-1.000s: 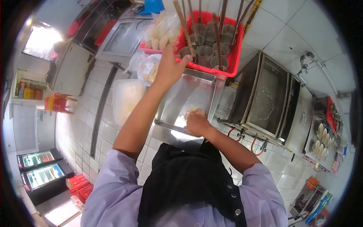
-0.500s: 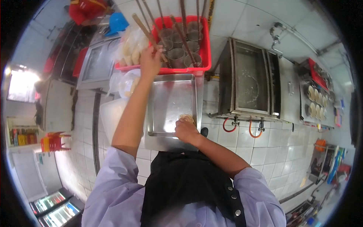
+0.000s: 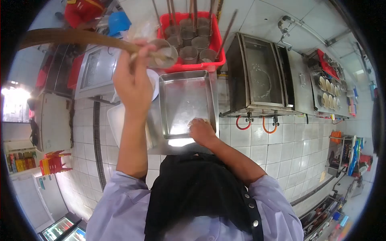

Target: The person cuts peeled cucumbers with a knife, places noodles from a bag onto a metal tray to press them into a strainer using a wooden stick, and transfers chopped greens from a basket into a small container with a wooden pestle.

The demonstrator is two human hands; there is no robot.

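Observation:
Raised on the left, my left hand [image 3: 134, 82] is closed around the wooden handle of a noodle strainer [image 3: 164, 54]. Its wire basket sits just beyond my fingers, and the handle sweeps away to the upper left. My right hand [image 3: 202, 132] is down in the lower right corner of a shallow metal tray [image 3: 162, 106], closed on a pale clump that looks like noodles [image 3: 196, 121], mostly covered by my fingers. Several other noodle strainers [image 3: 188, 55] stand in a red crate [image 3: 221, 48] behind the tray, handles pointing up.
A plastic bag [image 3: 142, 29] lies left of the crate, and a white round container [image 3: 152, 82] is by my left forearm. To the right stands a steel cooker with a water-filled basin [image 3: 259, 76]. Bowls [image 3: 327, 92] sit farther right. A person in red [image 3: 82, 14] is at the upper left.
My left hand has lifted a noodle strainer out of the red crate and brought it left and nearer. My right hand stays in the tray's corner with the clump.

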